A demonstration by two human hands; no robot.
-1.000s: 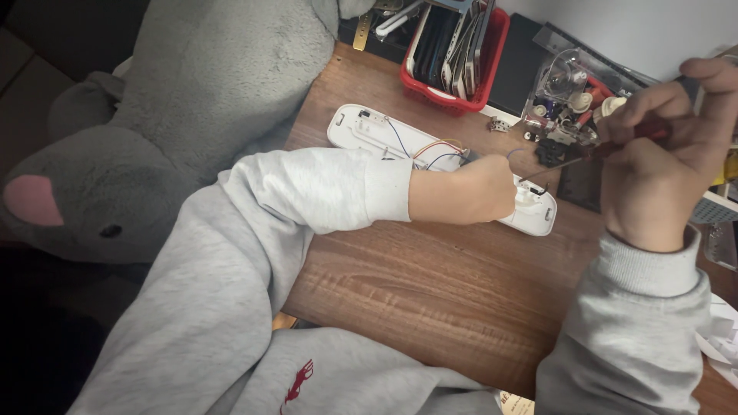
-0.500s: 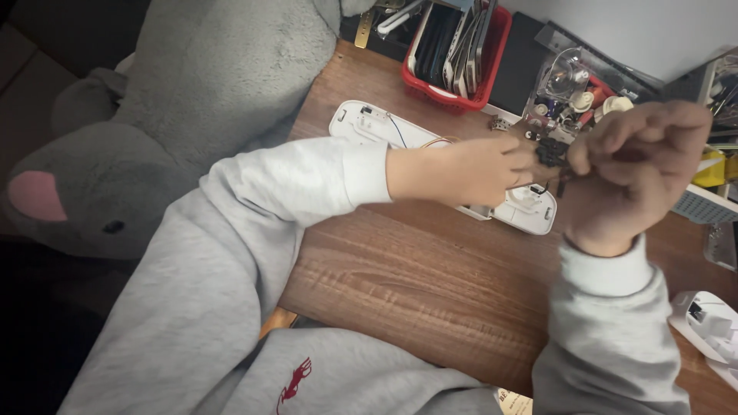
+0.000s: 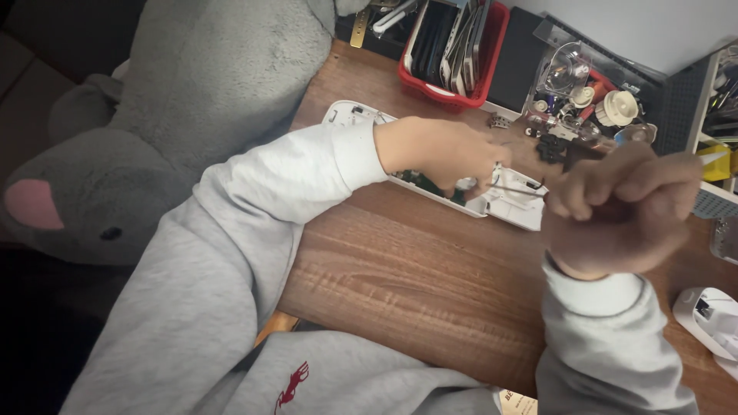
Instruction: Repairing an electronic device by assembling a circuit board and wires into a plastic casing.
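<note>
Head view: my right hand is clenched on a thin metal tool, tip at the opened white device. Left hand presses down on that device, fingers hidden. It looks light, brittle; best held by its rim.

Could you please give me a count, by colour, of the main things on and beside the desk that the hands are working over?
White: 2, the opened device shell under the left hand and right hand, and a second device.
Red: 1, the bin.
Grey: 1, the plush toy.
Total: 4
</note>
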